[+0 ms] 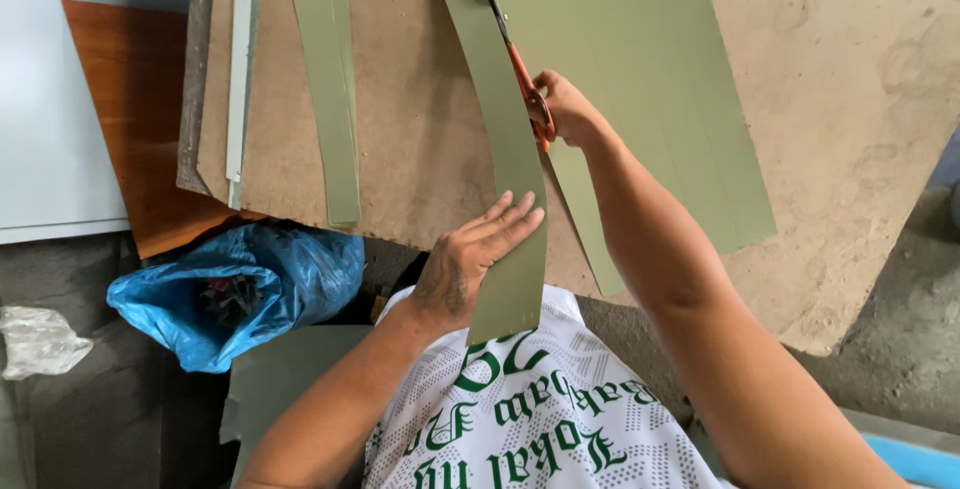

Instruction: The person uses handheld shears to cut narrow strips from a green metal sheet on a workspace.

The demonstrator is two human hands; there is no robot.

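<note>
Running off the top edge, the green sheet [650, 99] cannot be seen whole, and its upper limit is not shown. The scissors [515, 64] are only partly readable: their orange handles sit inside the right hand [562, 109], and the fingers there hide the loops. The dark blades lie in the cut in the sheet, pointing toward the top of the view; how far apart they stand cannot be told. The right hand is closed around the scissor handles.

A narrow strip [505, 169], partly cut free along the sheet's left edge, curves down toward the person; its lower end hangs past the board [420, 149] edge over the white printed shirt [530, 419]. The left hand [475, 259] lies flat and open on this strip, fingers straight and together, pressing its left margin near the board edge.

A second, separate strip [330, 79] lies on the board well to the left, cut off at the top. Beside it lies a pale metal bar [240, 69], also cut off. Below the board a blue plastic bag [235, 294] holds dark contents too small to identify. A crumpled clear bag [35, 341] lies at the left margin.
</note>
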